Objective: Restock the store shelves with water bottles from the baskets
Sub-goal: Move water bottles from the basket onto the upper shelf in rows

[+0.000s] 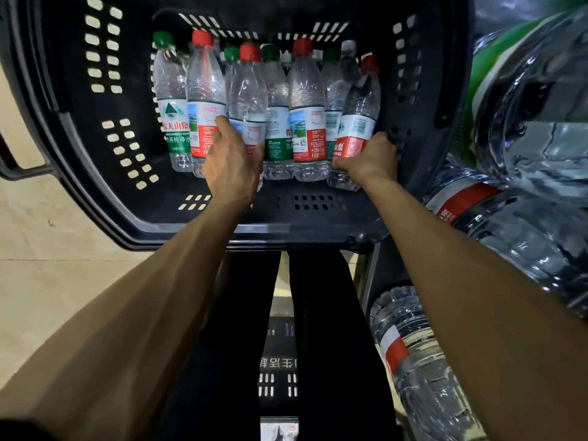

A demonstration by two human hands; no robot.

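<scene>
**Head view: two bottles gripped, ready to be lifted from the basket**

Head camera: the picking step is judged to be in hand. A row of small water bottles (276, 116) is stood toward the far wall of the dark basket (73, 106). The left hand (234, 160) is wrapped round the label band of a red-capped bottle (246, 90) near the middle of the row. The right hand (369, 160) is closed round the lower body of a tilted red-capped bottle (361, 106) beside the basket's right wall. Neither bottle is yet lifted clear.

Next, both bottles would have to be drawn straight up past closely packed neighbours, then carried to the shelving — large jugs (525, 138) are seen just right of the basket.

The bottles are of thin clear plastic, ribbed and waisted, with glossy red or green labels and ridged screw caps. They are judged to be slippery and easily dented. The basket is of hard, perforated plastic.
</scene>
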